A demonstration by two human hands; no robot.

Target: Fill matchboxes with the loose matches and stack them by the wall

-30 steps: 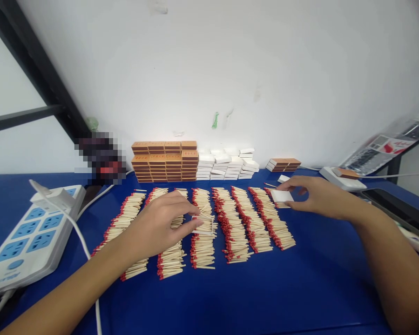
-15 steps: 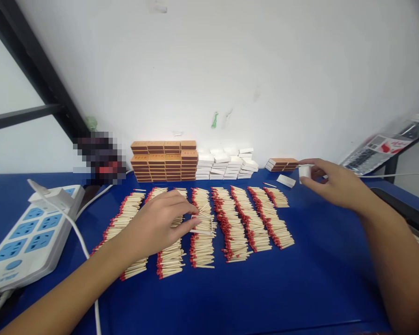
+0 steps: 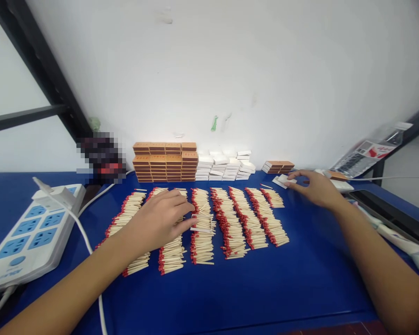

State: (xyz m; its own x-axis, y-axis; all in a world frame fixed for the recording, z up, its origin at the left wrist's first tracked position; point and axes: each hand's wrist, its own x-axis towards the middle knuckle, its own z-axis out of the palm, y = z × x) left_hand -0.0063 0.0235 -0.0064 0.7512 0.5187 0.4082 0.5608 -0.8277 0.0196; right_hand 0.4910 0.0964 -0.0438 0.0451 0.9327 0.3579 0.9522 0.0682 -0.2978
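Observation:
My left hand is closed, with thumb and fingertips pinching the left end of a small white matchbox tray. The tray lies over the middle row of red-headed matches, with matches showing inside its rim. Off to the right, my right hand pinches a small white matchbox tray between thumb and fingers. This tray is against another white piece on the blue table, and they partly overlap in view. Several rows of matches spread between and below my hands.
Along the wall stand stacked brown matchboxes and piled white trays. A shorter brown stack sits farther right. A white power strip with cables lies left. A dark phone-like slab and a plastic-wrapped packet are right.
My right hand has moved left and slightly down with its white tray, bringing it to the white piece on the table. My left hand has stayed nearly still. The view has shifted slightly.

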